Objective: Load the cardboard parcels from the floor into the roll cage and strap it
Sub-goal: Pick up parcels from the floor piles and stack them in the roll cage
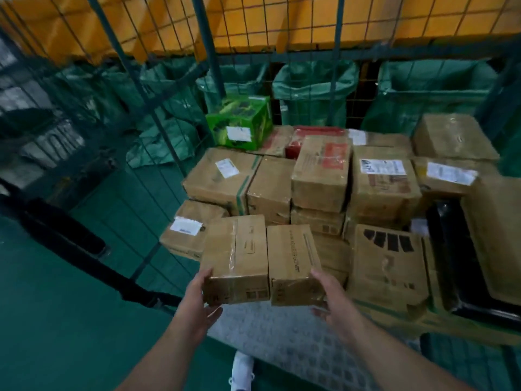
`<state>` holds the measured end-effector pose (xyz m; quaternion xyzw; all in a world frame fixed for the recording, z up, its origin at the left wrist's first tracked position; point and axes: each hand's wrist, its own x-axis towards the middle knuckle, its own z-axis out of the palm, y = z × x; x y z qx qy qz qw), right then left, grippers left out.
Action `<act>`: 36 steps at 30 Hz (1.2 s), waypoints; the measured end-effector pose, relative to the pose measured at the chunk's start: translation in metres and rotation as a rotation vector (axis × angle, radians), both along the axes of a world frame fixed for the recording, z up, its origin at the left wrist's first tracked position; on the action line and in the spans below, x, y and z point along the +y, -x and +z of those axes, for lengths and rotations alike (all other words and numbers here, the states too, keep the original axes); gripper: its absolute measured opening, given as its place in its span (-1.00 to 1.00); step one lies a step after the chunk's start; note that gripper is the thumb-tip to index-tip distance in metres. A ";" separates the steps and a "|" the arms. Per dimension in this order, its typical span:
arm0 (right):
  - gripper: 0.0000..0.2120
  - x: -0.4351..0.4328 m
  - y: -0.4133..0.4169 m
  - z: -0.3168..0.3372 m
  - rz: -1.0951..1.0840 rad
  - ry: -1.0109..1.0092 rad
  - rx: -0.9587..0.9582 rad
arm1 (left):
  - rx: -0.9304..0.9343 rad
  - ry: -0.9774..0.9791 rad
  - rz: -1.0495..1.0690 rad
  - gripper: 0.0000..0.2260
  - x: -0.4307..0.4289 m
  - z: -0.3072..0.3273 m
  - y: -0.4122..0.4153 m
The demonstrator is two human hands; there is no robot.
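At 6 o'clock, nearest of all, the toe of a white shoe (242, 368) stands on the green floor (56, 320). Just past it is the grey studded plate (282, 342) that forms the roll cage's base.

Over that plate two bare arms reach forward. The left hand (197, 294) clasps the near left corner of the left parcel (235, 258), thumb on its top edge and fingers beneath. The right hand (331, 294) grasps the right parcel (293, 263) the same way from its right side. The two parcels touch side by side. Whether they rest on the plate or hang just above it cannot be told.

At 9 o'clock a black strap (70, 244) slants across the floor toward the cage's near left corner.

From 12 to 3 o'clock a stack of parcels (380, 187) fills the cage, many bearing white labels. A black tray (451, 249) is wedged among them at 3 o'clock. A bright green box (239, 122) sits on the far left of the stack.

The blue wire mesh (158, 131) closes the left and back. Beyond it hang green sacks (313, 80), and above them, at 12 o'clock, is an orange panel (282, 21).
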<state>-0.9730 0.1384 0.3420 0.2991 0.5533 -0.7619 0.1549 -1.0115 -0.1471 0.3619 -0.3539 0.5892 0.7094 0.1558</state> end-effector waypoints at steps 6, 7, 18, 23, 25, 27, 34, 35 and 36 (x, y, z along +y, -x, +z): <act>-0.47 -0.052 0.106 -0.001 -0.089 0.038 -0.017 | 0.039 -0.083 -0.059 -0.21 -0.054 -0.007 0.131; -0.47 -0.063 0.128 0.000 -0.107 0.052 -0.020 | 0.047 -0.071 -0.070 -0.29 -0.061 -0.003 0.157; -0.41 -0.165 0.331 -0.004 -0.265 0.128 -0.033 | 0.097 0.007 -0.096 -0.76 -0.132 0.003 0.386; -0.46 -0.172 0.413 -0.008 -0.243 0.092 0.014 | 0.041 0.010 -0.010 -0.61 -0.128 -0.004 0.474; -0.44 -0.171 0.440 -0.014 -0.244 0.065 0.002 | 0.058 0.029 0.024 -0.52 -0.119 -0.013 0.500; -0.39 -0.172 0.465 -0.025 -0.254 -0.024 -0.030 | 0.088 0.055 0.087 -0.42 -0.109 -0.025 0.519; -0.80 -0.177 0.522 -0.050 -0.385 -0.254 -0.028 | -0.008 0.217 0.294 -0.46 -0.068 -0.055 0.547; -0.82 -0.179 0.526 -0.050 -0.414 -0.267 -0.024 | -0.029 0.244 0.313 -0.46 -0.064 -0.054 0.548; -0.81 -0.180 0.528 -0.053 -0.444 -0.278 -0.020 | -0.041 0.268 0.323 -0.47 -0.061 -0.055 0.549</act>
